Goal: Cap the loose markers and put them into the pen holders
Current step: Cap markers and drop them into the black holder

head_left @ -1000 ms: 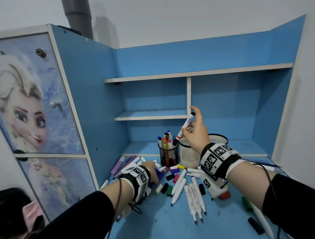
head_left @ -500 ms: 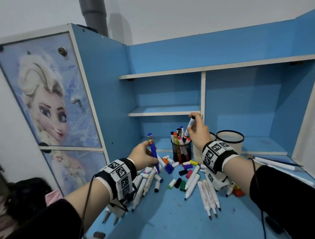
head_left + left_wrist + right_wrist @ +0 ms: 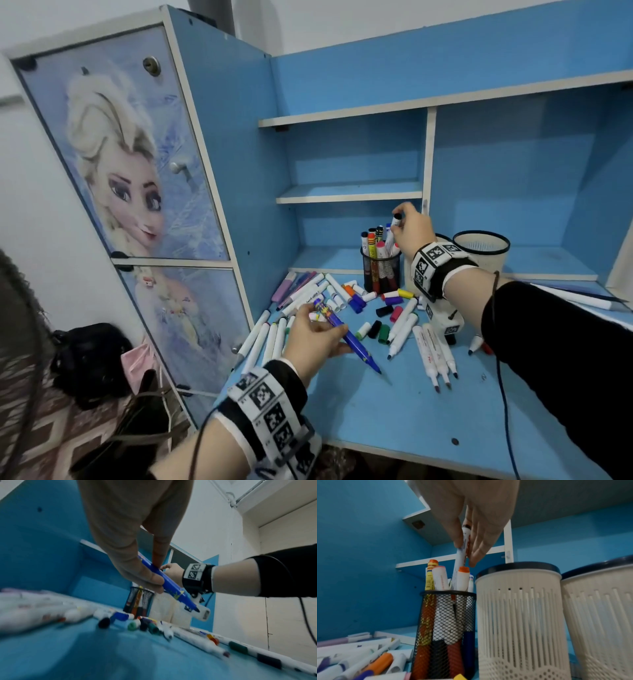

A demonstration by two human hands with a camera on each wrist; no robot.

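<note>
My right hand (image 3: 407,226) (image 3: 467,545) pinches a white marker (image 3: 394,229) (image 3: 461,555) by its upper end, its lower end inside the black mesh pen holder (image 3: 380,274) (image 3: 447,628), which holds several capped markers. My left hand (image 3: 315,337) (image 3: 145,574) grips an uncapped blue marker (image 3: 346,334) (image 3: 171,586) over the desk, tip pointing down to the right. Loose white markers (image 3: 433,353) and loose caps (image 3: 376,329) lie scattered on the blue desk (image 3: 394,411).
Two white slatted holders (image 3: 520,615) (image 3: 481,248) with dark rims stand right of the mesh one. Blue shelves (image 3: 349,192) rise behind. A cabinet with a printed door (image 3: 137,171) stands on the left. More pens (image 3: 582,298) lie at the far right.
My right hand has lowered the white marker into the mesh holder. My left hand lifted the blue marker from the pile, then brought it down and tilted it over the desk.
</note>
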